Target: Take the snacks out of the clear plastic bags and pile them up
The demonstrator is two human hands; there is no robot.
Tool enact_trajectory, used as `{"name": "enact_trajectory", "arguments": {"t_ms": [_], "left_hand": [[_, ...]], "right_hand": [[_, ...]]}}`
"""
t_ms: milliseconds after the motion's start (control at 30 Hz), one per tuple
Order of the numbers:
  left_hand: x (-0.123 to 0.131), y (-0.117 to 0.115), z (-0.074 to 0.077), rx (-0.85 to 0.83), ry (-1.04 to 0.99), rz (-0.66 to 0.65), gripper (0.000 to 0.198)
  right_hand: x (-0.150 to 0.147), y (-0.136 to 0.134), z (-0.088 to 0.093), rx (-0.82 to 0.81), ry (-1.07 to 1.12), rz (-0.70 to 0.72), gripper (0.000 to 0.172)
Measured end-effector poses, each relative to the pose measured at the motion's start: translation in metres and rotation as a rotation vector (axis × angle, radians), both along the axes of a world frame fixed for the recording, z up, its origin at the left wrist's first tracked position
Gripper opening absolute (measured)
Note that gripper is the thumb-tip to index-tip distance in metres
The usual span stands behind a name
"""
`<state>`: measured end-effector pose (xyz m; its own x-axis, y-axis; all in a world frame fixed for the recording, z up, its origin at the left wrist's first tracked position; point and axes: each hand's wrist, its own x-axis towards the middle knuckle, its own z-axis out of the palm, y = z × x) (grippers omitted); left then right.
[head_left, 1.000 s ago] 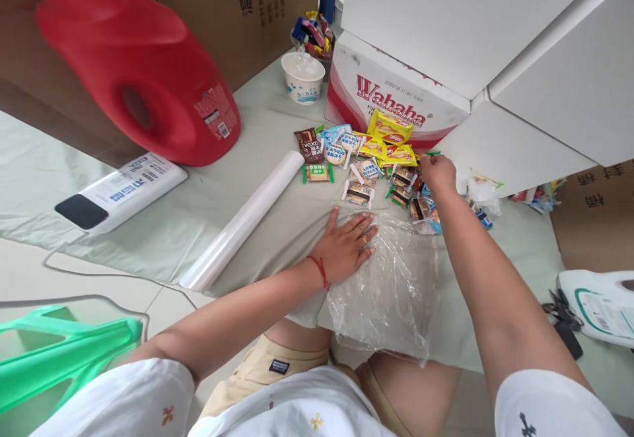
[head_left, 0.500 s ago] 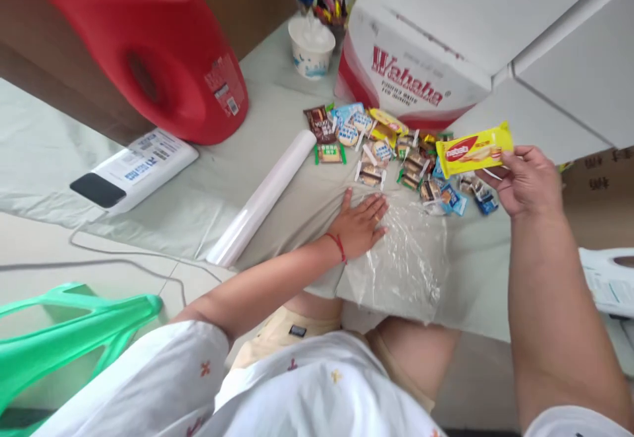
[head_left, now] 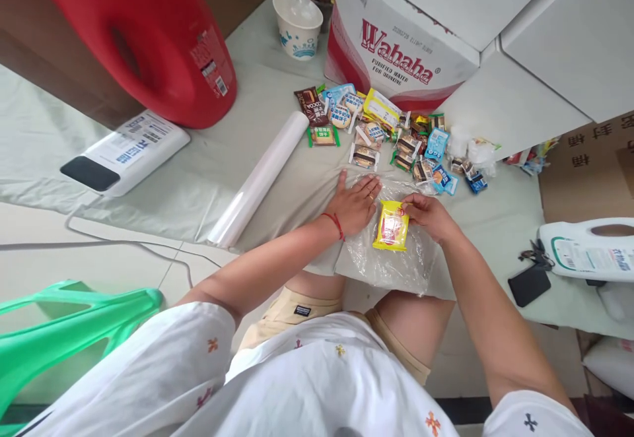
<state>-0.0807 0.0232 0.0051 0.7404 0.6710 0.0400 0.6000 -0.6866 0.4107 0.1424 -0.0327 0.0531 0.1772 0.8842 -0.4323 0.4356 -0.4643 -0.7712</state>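
Note:
My right hand (head_left: 430, 216) pinches the upper right corner of a yellow snack packet (head_left: 391, 227), which is over a sheet of clear plastic film (head_left: 421, 267). Flat on the film's left edge lies my left hand (head_left: 354, 206), fingers stretched out and holding nothing. Beyond both hands is a loose pile of small wrapped biscuits (head_left: 365, 156), among them a brown cocoa packet (head_left: 312, 105), a second yellow packet (head_left: 382, 108) and several blue ones.
A white roll of film (head_left: 260, 179) lies left of my hands. Farther left stand a label printer (head_left: 126, 153) and a red jug (head_left: 198, 61). A paper cup (head_left: 298, 28) and a Wahaha box (head_left: 396, 47) are at the back; a white bottle (head_left: 589, 249) is at right.
My right hand has brought the yellow packet from above the right side of the pile down and left to the film. My left hand stays on the film.

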Motion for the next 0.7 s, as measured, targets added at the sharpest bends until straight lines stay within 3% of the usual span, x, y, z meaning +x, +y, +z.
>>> {"name": "enact_trajectory", "arguments": {"t_ms": [100,200,300,433,533,633,700], "left_hand": [[0.0,0.0,-0.002,0.012,-0.014,0.008,0.058],[0.0,-0.001,-0.004,0.024,-0.029,0.005,0.059],[0.0,-0.001,-0.004,0.021,-0.039,0.004,0.059],[0.0,0.0,-0.003,0.015,-0.036,0.005,0.058],[-0.001,0.0,-0.003,0.021,-0.035,0.004,0.057],[-0.002,0.0,-0.005,0.036,-0.039,0.006,0.057],[-0.002,0.0,-0.006,0.042,-0.04,0.006,0.057]], "right_hand": [[0.002,0.005,-0.003,0.132,-0.408,0.11,0.03],[0.004,0.02,0.006,0.23,-0.688,0.117,0.033],[0.003,0.058,0.019,0.253,-0.77,0.121,0.031],[-0.01,0.136,0.026,0.397,-0.888,0.316,0.029],[-0.02,0.196,0.021,0.494,-0.943,0.433,0.049],[-0.022,0.239,0.013,0.366,-0.873,0.418,0.073],[-0.018,0.253,0.014,0.309,-0.825,0.375,0.068]]}}
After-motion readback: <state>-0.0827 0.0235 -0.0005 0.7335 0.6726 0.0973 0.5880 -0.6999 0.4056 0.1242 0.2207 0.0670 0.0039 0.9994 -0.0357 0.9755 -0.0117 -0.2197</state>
